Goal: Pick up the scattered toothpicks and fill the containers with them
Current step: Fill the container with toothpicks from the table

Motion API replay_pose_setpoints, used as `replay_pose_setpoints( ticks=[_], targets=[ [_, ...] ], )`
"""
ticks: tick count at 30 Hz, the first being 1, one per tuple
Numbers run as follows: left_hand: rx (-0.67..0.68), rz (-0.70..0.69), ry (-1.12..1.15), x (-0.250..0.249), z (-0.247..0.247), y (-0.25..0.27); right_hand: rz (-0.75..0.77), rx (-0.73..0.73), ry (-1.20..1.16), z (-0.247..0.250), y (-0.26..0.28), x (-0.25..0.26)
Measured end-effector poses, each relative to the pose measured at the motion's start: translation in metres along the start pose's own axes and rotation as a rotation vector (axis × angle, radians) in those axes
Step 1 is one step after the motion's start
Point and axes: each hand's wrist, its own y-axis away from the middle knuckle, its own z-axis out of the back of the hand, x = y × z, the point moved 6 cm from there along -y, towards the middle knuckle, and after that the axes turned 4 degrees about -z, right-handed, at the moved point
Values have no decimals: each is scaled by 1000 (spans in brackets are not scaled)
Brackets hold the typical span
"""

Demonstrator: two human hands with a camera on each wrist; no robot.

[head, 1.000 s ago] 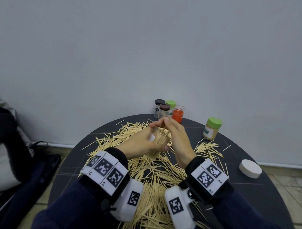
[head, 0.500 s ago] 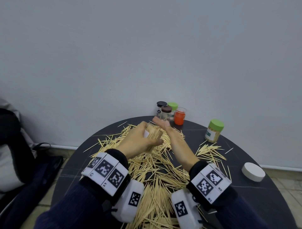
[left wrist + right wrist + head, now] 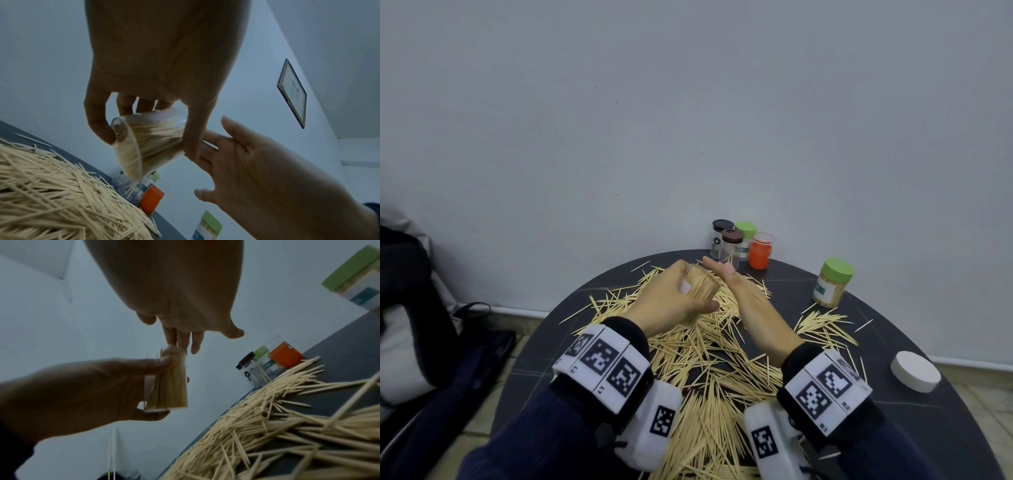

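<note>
A clear jar [image 3: 700, 286] packed with toothpicks is gripped above the table [image 3: 914, 342] by the left hand [image 3: 671, 301], as before; the right hand [image 3: 748, 301], flattened, has been shifted beside its mouth.

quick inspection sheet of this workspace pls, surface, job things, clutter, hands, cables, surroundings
surface: round dark table, largely strewn with loose toothpicks.
job's things: clear container packed with toothpicks, lidless; four jars at the far edge; green-lidded jar to the right.
clutter: white round lid near the right edge.
hands: left hand grips the clear container; right hand flat, fingers straight at its mouth.
cables: nothing seen.
surroundings: plain grey wall; dark bag on the left; framed picture.
</note>
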Motion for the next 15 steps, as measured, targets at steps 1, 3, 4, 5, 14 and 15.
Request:
replay_pose_setpoints(
  ticks=[1,3,4,5,14,15],
  targets=[
    [1,-5,10,-1,1,1,4,-11,-2,2,0,0],
    [4,-16,18,-3,2,1,28,-37,11,9,-3,0],
    [6,-25,13,-3,3,2,39,-47,17,12,-4,-1],
    [8,-35,7,-5,4,2,46,-51,31,16,-6,-2],
    [17,-62,28,-7,8,1,-88,50,340,27,-17,-29],
    [8,-51,45,-7,9,1,-122,85,389,27,-18,-33]
  ],
)
